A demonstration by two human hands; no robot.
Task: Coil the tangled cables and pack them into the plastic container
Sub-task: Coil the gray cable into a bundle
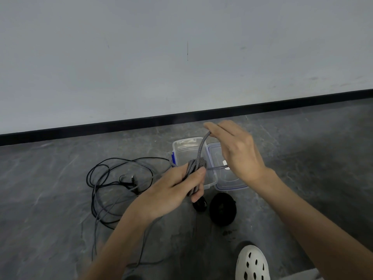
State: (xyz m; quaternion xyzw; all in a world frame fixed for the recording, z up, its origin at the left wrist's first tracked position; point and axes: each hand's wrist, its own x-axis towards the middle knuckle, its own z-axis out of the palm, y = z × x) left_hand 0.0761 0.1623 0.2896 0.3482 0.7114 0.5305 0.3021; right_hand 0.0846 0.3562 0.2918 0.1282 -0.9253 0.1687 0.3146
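My left hand grips a bundle of grey braided cable wound into several loops, held above the near edge of the clear plastic container. My right hand pinches a free strand of the same cable and holds it raised above the bundle. The cable's tail runs off to the right over the container's lid. A tangle of thin black cables lies on the floor to the left of the container.
The blue-trimmed lid lies open flat to the container's right. A black coiled bundle and a smaller black object sit on the grey floor in front of the container. A white perforated shoe is at the bottom right. A wall with black skirting runs behind.
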